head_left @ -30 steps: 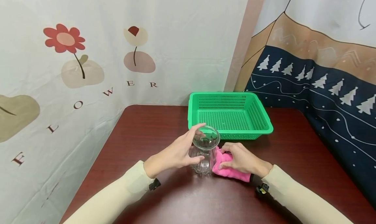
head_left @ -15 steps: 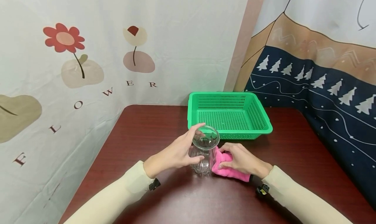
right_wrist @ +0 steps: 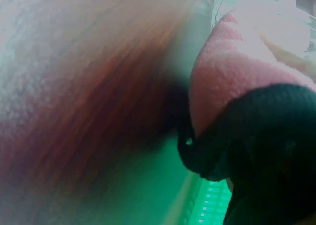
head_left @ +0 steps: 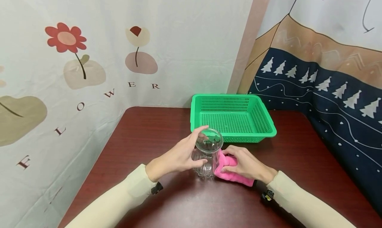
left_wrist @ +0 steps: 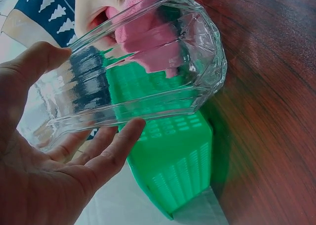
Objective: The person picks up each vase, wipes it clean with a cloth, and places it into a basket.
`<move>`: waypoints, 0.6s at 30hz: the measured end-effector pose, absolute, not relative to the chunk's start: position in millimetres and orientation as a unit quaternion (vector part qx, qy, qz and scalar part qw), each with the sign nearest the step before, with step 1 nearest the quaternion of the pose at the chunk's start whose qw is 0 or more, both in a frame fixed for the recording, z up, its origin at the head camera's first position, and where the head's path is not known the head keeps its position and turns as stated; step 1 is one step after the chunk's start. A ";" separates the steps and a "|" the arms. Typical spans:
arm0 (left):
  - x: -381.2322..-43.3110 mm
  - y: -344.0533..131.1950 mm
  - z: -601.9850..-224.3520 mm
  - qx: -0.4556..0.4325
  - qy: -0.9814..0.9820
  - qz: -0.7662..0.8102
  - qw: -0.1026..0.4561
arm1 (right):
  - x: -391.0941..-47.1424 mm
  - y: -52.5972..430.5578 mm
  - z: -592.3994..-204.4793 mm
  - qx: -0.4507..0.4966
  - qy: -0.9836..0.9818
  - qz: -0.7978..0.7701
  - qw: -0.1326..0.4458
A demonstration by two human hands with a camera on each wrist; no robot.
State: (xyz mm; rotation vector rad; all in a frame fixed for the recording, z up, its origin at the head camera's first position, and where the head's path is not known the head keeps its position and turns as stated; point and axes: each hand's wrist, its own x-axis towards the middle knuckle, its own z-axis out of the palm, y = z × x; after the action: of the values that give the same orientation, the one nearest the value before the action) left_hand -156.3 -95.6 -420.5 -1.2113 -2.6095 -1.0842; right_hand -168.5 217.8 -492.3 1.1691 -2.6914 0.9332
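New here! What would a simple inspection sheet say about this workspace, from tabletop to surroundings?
Surface: reddish-brown table, light glare near the front.
Things in use: clear vase, upright on the table; pink cloth at its right side.
Clutter: green basket beyond the vase.
Hands: left hand holds the vase; right hand grips the cloth.
Cables: nothing seen.
Surroundings: flower-print curtain behind and left; dark tree-print curtain at right.

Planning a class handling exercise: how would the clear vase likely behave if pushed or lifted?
The clear vase looks like faceted glass, so probably stiff and fragile. Its shiny walls could feel slippery. Standing taller than wide, it might tip if pushed high.
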 end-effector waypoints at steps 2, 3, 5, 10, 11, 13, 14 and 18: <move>-156.3 -95.5 -420.2 -0.395 -0.848 -0.353 0.035 | -168.7 218.4 -493.3 0.384 -0.869 0.308 0.042; -156.1 -95.5 -419.8 -0.395 -0.847 -0.354 0.034 | -168.7 218.7 -493.6 0.385 -0.868 0.310 0.046; -156.1 -95.4 -419.7 -0.396 -0.846 -0.354 0.035 | -168.4 219.6 -494.4 0.388 -0.865 0.314 0.057; -156.2 -95.1 -419.7 -0.391 -0.849 -0.354 0.031 | -167.4 221.0 -493.4 0.393 -0.857 0.324 0.078; -156.3 -95.0 -419.8 -0.389 -0.850 -0.353 0.029 | -167.4 221.0 -493.3 0.394 -0.855 0.327 0.081; -156.4 -95.3 -420.0 -0.386 -0.852 -0.352 0.027 | -167.5 221.0 -492.5 0.395 -0.852 0.333 0.085; -156.5 -95.3 -420.2 -0.385 -0.853 -0.352 0.025 | -167.5 220.9 -492.0 0.394 -0.852 0.334 0.086; -157.5 -95.6 -421.8 -0.383 -0.854 -0.351 0.025 | -168.0 219.8 -489.9 0.388 -0.852 0.336 0.098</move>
State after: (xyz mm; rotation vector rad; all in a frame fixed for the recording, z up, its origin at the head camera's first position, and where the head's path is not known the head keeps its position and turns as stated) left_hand -157.5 -95.6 -421.8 -1.1856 -2.6414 -1.0846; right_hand -168.0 219.8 -489.9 1.1496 -2.5228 0.9955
